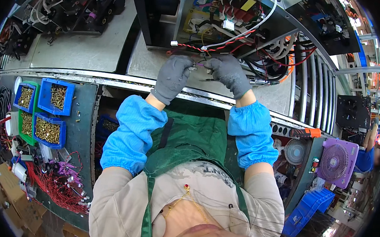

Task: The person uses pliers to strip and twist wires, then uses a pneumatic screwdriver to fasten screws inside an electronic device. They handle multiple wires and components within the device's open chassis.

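Observation:
Both my hands wear grey gloves and are close together at the front of an open metal equipment cabinet (181,21). Fingers of my left hand (174,77) are pinched at one end of a short purple wire (199,64). My right hand (230,74) pinches the same wire from the other side; its fingertips partly hide it. Just beyond the hands runs a twisted red-and-white cable (190,46) with a white connector (174,43). A silver cylindrical driver tool (261,81) lies beside and partly beneath my right hand; whether the palm touches it, I cannot tell.
Blue and green bins of brass screws (48,130) stand on the left bench, with red wire bundles (57,186) nearer. Another wired assembly (83,9) sits far left. On the right are metal rollers (317,92), an orange-handled tool (305,132) and a purple fan (336,162).

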The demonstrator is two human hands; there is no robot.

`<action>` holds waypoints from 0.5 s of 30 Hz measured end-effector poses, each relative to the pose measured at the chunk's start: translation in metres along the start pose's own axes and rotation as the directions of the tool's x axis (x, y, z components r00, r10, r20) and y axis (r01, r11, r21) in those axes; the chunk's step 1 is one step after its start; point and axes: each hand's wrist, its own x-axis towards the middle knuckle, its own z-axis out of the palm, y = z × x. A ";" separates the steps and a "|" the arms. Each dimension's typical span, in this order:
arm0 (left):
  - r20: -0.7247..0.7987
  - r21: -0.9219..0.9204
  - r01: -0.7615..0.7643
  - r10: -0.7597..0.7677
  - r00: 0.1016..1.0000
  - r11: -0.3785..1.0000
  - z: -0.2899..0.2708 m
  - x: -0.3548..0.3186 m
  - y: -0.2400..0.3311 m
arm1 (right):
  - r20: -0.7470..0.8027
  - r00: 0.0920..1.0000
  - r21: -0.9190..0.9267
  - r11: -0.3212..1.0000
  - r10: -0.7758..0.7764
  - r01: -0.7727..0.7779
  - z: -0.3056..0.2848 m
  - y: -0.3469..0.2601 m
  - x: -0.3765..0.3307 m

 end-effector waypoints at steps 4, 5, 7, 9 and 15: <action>-0.011 0.055 0.101 -0.101 0.995 0.993 0.003 0.006 0.013 | -0.024 0.996 0.133 0.987 -0.087 0.089 0.003 0.011 -0.002; -0.007 0.059 0.153 -0.153 0.988 0.986 0.003 0.006 0.016 | -0.003 0.996 0.180 0.980 -0.091 0.090 0.000 0.011 -0.002; 0.039 0.115 0.111 -0.116 0.993 0.987 0.006 0.004 0.010 | 0.061 0.995 0.431 0.897 0.079 -0.098 -0.005 0.004 -0.005; 0.038 0.115 0.124 -0.129 0.991 0.986 0.008 0.000 0.006 | 0.137 0.949 0.686 0.663 0.285 -0.298 -0.010 -0.010 -0.008; 0.156 -0.162 0.471 -0.449 0.880 0.867 0.004 -0.014 0.012 | 0.049 0.834 0.966 0.185 0.549 -0.179 0.021 -0.008 -0.022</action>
